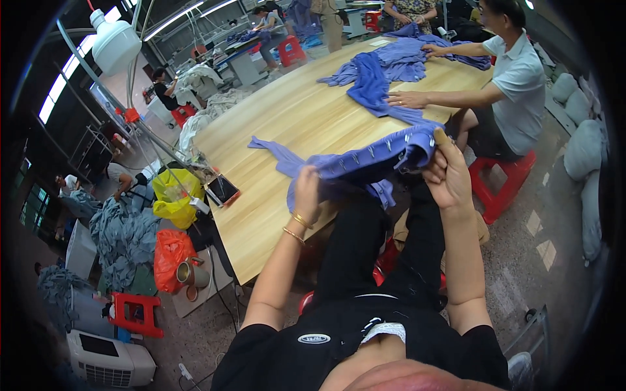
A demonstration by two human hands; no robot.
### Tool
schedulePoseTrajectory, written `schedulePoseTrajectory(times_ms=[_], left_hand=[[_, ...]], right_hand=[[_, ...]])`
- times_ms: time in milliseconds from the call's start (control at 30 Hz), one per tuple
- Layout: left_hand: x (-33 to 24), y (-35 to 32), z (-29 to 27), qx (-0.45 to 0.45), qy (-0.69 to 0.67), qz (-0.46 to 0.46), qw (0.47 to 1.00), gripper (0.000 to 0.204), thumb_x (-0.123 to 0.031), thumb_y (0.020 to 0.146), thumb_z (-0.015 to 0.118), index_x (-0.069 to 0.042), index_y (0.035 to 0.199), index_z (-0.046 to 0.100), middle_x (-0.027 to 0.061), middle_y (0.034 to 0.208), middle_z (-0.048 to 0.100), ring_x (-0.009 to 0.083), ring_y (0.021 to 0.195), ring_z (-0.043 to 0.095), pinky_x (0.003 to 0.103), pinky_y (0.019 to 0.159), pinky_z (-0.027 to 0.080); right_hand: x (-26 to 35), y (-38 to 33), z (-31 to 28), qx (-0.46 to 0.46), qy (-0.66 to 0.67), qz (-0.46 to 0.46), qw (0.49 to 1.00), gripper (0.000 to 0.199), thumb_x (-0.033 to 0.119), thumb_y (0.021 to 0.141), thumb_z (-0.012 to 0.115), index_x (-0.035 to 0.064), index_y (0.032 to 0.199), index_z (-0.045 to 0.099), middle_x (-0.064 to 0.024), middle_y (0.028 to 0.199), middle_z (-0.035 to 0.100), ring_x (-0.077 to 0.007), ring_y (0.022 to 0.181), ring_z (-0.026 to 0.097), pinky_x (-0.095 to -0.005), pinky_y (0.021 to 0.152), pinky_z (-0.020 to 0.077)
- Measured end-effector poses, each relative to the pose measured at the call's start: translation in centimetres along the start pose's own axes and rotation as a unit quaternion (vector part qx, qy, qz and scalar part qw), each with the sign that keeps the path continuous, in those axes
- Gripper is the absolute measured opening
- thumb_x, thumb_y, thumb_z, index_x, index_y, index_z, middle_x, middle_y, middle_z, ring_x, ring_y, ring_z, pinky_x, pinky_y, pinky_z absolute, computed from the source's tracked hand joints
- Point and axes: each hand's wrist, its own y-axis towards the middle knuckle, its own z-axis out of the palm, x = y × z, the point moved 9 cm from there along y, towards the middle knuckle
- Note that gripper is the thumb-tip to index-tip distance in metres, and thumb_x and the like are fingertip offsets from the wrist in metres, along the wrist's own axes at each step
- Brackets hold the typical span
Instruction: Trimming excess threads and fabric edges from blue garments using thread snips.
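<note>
A blue-violet garment (365, 159) is stretched between my two hands above the near edge of the wooden table. Small pale marks, perhaps buttons or buttonholes, run in a row along its upper band. My right hand (451, 171) pinches the band's right end, with the thumb up. At the other end my left hand (306, 192) is closed on the cloth, slightly blurred, a gold bracelet at its wrist. One sleeve-like part lies out on the table to the far left of that hand. Some of the cloth hangs below the table edge over my lap.
Across the wooden table (261, 182), a co-worker (512, 85) handles a pile of blue-violet garments (391, 62). A phone-like dark device (223, 190) rests at the left edge. Yellow (176, 189) and red bags (173, 260) stand beside it. A lamp (114, 45) hangs at upper left.
</note>
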Motion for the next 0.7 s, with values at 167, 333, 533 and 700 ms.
schedulePoseTrajectory(times_ms=[167, 333, 533, 700], left_hand=[[-6.0, 7.9, -2.5, -0.002, -0.107, 0.007, 0.994, 0.017, -0.013, 0.102, 0.053, -0.004, 0.113, 0.062, -0.0029, 0.096, 0.060, 0.0066, 0.086, 0.054, 0.023, 0.081, 0.045], [-14.0, 15.0, -5.6, 0.017, -0.073, 0.077, 0.994, 0.016, -0.010, 0.095, 0.057, -0.003, 0.106, 0.065, -0.0012, 0.094, 0.063, 0.0071, 0.085, 0.056, 0.022, 0.079, 0.045], [-20.7, 19.5, -9.3, 0.054, -0.073, 0.086, 0.992, 0.020, -0.011, 0.081, 0.061, -0.003, 0.099, 0.067, -0.0006, 0.093, 0.061, 0.0092, 0.088, 0.054, 0.022, 0.084, 0.041], [-22.6, 14.6, -7.0, 0.219, 0.053, 0.095, 0.970, 0.034, -0.029, 0.084, 0.073, -0.008, 0.104, 0.056, -0.0013, 0.093, 0.055, 0.0083, 0.091, 0.052, 0.023, 0.084, 0.041]], right_hand=[[0.4, 1.4, -3.1, -0.059, 0.079, 0.033, 0.995, 0.027, 0.024, 0.101, 0.063, 0.0175, 0.077, 0.054, 0.0092, 0.056, 0.041, -0.0023, 0.039, 0.030, -0.0192, 0.037, 0.0233], [0.6, 3.1, -1.7, -0.009, 0.034, 0.035, 0.999, 0.029, 0.026, 0.100, 0.065, 0.0182, 0.076, 0.051, 0.0101, 0.055, 0.039, -0.0021, 0.038, 0.028, -0.0193, 0.036, 0.0228], [2.4, 5.2, 1.5, -0.007, -0.016, 0.013, 1.000, 0.035, 0.032, 0.100, 0.065, 0.0197, 0.070, 0.053, 0.0120, 0.053, 0.035, -0.0012, 0.038, 0.025, -0.0188, 0.036, 0.0199], [3.3, 4.8, 0.5, -0.036, -0.029, -0.026, 0.999, 0.039, 0.030, 0.101, 0.064, 0.0179, 0.066, 0.051, 0.0103, 0.052, 0.036, -0.0020, 0.037, 0.028, -0.0183, 0.035, 0.0190]])
